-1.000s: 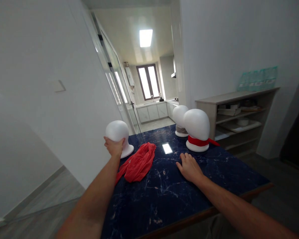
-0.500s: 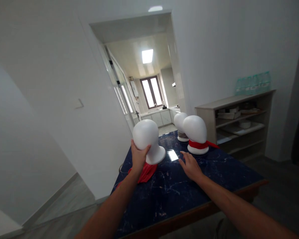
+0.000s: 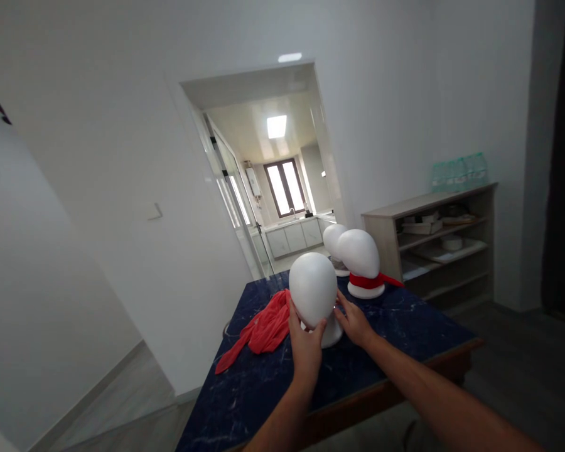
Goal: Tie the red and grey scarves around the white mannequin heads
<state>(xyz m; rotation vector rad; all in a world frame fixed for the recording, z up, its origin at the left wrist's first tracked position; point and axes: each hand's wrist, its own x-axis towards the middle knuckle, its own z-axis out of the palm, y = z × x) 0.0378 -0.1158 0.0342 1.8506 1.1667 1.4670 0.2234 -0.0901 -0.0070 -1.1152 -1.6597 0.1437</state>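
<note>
A plain white mannequin head [image 3: 313, 285] stands slightly tilted on the blue table, near its middle. My left hand [image 3: 306, 342] grips its left side, the thumb across the front by the neck. Against its right side, my right hand [image 3: 355, 321] rests with bent fingers, their tips partly hidden behind the head. A crumpled red cloth [image 3: 268, 323] lies left of it, one end trailing toward the table's left edge. Further back on the right stands another white mannequin head [image 3: 358, 252] with a red scarf [image 3: 365, 281] round its neck.
Behind the scarfed head is a third mannequin head [image 3: 333, 238], partly hidden. The dark blue marbled table [image 3: 245, 392] has a wooden edge. A shelf unit [image 3: 379, 242] stands at the right wall, bearing several bottles [image 3: 459, 174]. Beyond is a doorway to a kitchen.
The near mannequin head has moved right and toward me in my left hand, away from the red cloth. My right hand has come onto its right side. The view has shifted.
</note>
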